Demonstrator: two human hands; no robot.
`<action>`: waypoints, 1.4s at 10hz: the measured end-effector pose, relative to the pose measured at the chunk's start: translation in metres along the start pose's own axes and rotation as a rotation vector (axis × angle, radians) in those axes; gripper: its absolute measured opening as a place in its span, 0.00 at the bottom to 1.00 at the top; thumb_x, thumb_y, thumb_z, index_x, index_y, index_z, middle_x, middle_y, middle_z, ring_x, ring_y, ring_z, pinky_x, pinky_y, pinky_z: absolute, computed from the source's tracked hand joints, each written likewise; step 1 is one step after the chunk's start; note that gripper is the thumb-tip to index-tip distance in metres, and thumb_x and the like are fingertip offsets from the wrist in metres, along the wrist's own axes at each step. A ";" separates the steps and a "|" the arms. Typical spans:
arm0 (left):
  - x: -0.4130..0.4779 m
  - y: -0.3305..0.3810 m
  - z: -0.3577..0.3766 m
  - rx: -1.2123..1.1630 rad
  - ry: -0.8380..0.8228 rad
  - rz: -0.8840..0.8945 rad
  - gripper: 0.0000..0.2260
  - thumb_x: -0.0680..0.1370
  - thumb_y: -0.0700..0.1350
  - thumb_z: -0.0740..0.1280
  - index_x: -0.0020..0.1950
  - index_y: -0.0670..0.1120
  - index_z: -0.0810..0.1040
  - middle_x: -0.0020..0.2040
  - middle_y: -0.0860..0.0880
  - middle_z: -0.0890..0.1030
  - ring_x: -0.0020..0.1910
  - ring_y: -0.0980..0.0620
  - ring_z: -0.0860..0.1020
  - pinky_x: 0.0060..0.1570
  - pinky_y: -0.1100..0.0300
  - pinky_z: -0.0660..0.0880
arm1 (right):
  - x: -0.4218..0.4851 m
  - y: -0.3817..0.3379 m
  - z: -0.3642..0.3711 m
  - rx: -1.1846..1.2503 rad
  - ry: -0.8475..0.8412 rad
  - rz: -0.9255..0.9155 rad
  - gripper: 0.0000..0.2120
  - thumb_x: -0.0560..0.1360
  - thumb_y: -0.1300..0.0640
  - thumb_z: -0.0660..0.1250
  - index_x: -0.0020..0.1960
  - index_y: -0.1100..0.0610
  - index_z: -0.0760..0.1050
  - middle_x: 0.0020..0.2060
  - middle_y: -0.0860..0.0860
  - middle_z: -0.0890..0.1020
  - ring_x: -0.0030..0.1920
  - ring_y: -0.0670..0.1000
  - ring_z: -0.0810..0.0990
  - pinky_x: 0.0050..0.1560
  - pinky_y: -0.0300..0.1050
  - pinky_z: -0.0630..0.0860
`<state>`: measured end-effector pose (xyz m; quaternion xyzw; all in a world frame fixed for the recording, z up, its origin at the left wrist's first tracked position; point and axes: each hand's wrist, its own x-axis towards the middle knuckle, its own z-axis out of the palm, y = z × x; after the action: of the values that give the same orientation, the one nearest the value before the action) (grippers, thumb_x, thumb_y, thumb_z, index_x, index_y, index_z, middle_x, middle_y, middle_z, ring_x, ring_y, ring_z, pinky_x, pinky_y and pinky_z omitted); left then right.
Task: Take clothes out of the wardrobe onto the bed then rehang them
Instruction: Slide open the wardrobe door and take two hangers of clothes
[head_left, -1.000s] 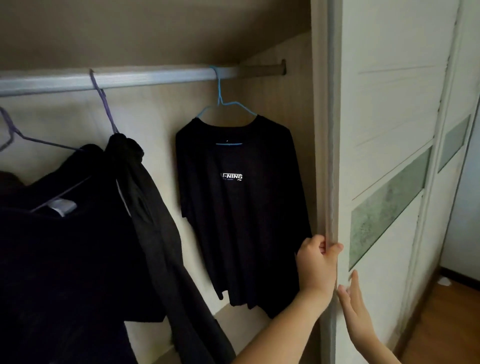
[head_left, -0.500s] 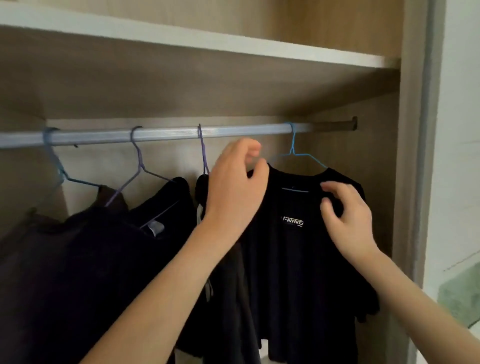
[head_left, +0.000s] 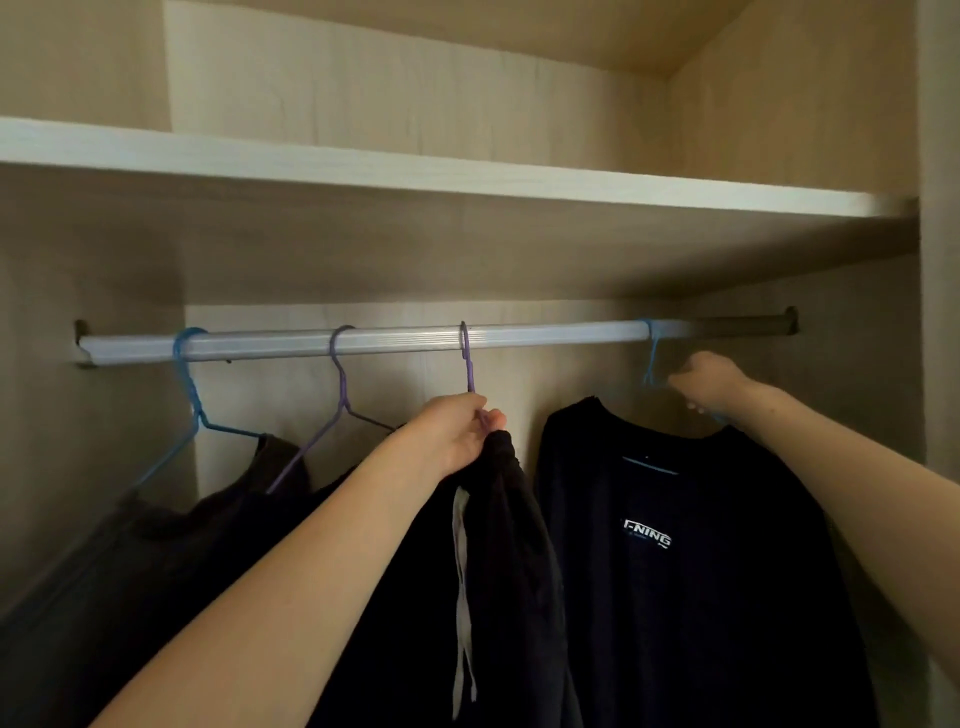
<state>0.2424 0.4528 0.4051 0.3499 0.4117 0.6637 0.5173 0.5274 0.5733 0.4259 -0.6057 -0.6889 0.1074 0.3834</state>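
Note:
A silver rail (head_left: 405, 339) crosses the open wardrobe with several wire hangers on it. My left hand (head_left: 452, 436) grips the neck of a purple hanger (head_left: 467, 364) that carries a black garment with a pale drawstring (head_left: 498, 561). My right hand (head_left: 709, 384) is closed on the shoulder of a blue hanger (head_left: 649, 358) holding a black T-shirt with white lettering (head_left: 675, 571). Both hangers are still hooked on the rail. Further left, a purple hanger (head_left: 340, 400) and a blue hanger (head_left: 189, 395) hold dark clothes (head_left: 208, 530).
A pale shelf board (head_left: 415, 171) runs just above the rail, with little room over the hooks. The wardrobe's right side panel (head_left: 935, 312) stands close to my right arm. The left inner wall (head_left: 78, 441) bounds the other end.
The view has tilted up. My left hand has dropped from in front of the rail onto the purple hanger's neck. My right hand has risen from the T-shirt's collar to the blue hanger.

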 end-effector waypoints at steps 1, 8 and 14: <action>0.009 -0.004 0.002 0.145 0.075 0.048 0.10 0.82 0.38 0.53 0.42 0.39 0.67 0.30 0.45 0.69 0.15 0.56 0.66 0.15 0.69 0.62 | 0.007 0.004 0.013 0.433 -0.211 0.114 0.16 0.81 0.61 0.56 0.38 0.66 0.73 0.22 0.53 0.70 0.19 0.48 0.64 0.18 0.34 0.59; -0.098 0.000 -0.045 0.497 -0.141 0.145 0.14 0.80 0.36 0.55 0.36 0.39 0.72 0.18 0.53 0.62 0.14 0.60 0.57 0.17 0.72 0.54 | -0.145 -0.018 0.061 1.016 0.020 0.203 0.12 0.77 0.62 0.56 0.36 0.56 0.68 0.19 0.44 0.60 0.16 0.43 0.56 0.18 0.30 0.51; -0.332 -0.273 -0.254 0.520 -0.270 -0.172 0.15 0.82 0.40 0.59 0.36 0.41 0.76 0.25 0.50 0.61 0.22 0.55 0.56 0.22 0.65 0.51 | -0.564 0.039 0.176 0.851 0.064 0.624 0.14 0.79 0.62 0.57 0.35 0.59 0.70 0.23 0.49 0.58 0.22 0.46 0.55 0.22 0.35 0.51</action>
<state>0.1986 0.1167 0.0384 0.5196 0.5234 0.4371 0.5148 0.4251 0.1219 0.0569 -0.5756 -0.3592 0.4680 0.5663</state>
